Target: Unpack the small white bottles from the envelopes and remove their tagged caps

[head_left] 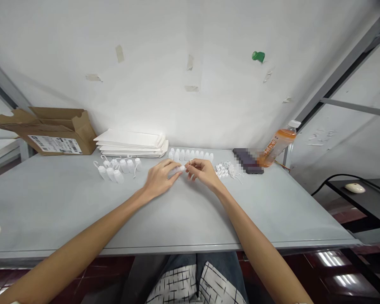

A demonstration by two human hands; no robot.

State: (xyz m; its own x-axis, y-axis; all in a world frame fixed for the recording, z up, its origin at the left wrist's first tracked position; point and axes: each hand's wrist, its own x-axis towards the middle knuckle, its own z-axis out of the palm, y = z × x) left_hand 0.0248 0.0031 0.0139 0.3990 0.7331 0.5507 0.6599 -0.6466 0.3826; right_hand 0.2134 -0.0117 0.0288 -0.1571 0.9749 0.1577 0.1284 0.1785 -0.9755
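My left hand [161, 176] is closed around a small white bottle [176, 170], which lies on its side with its neck toward the right. At that neck, my right hand [202, 171] pinches a thin white cord. Behind both hands stand rows of small white bottles [190, 155]. Beside my right hand lie a pile of white caps [221, 169] and a tangle of white cords [233, 169]. To the left of my left hand is a group of capped bottles with cords [115, 169], some upright and some tilted.
An open cardboard box [60, 131] sits at the back left of the grey table [190, 219]. Next to it is a stack of white envelopes [131, 143]. A dark phone [248, 161] and a tilted orange drink bottle [278, 145] are at the back right.
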